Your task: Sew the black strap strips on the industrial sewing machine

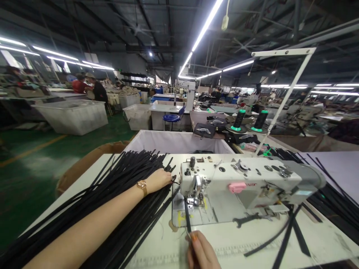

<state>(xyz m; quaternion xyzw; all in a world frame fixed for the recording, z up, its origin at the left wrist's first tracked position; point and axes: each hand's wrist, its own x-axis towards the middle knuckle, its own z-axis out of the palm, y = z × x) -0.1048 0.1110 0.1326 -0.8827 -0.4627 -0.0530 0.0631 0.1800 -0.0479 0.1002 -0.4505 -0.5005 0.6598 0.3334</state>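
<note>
A white industrial sewing machine [218, 186] stands on the table before me. Under its presser foot [193, 201] runs a narrow black strap [187, 216] toward me. My right hand [200, 250] pinches the near end of that strap between thumb and finger. My left hand [158, 181], wearing a gold watch [142, 184] at the wrist, reaches left of the machine head, over a thick bundle of black straps [112, 198]. Its fingers are curled closed by the strap ends; dark material shows at the fingertips, but what they grip is hidden.
On the machine bed lies a wrench [249, 219]. Loose black straps [288, 239] hang at the right. Beyond the table stands a white-lined bin [179, 141]. Two black thread cones [239, 121] and a white thread stand [288, 84] rise behind. People sit at the far left.
</note>
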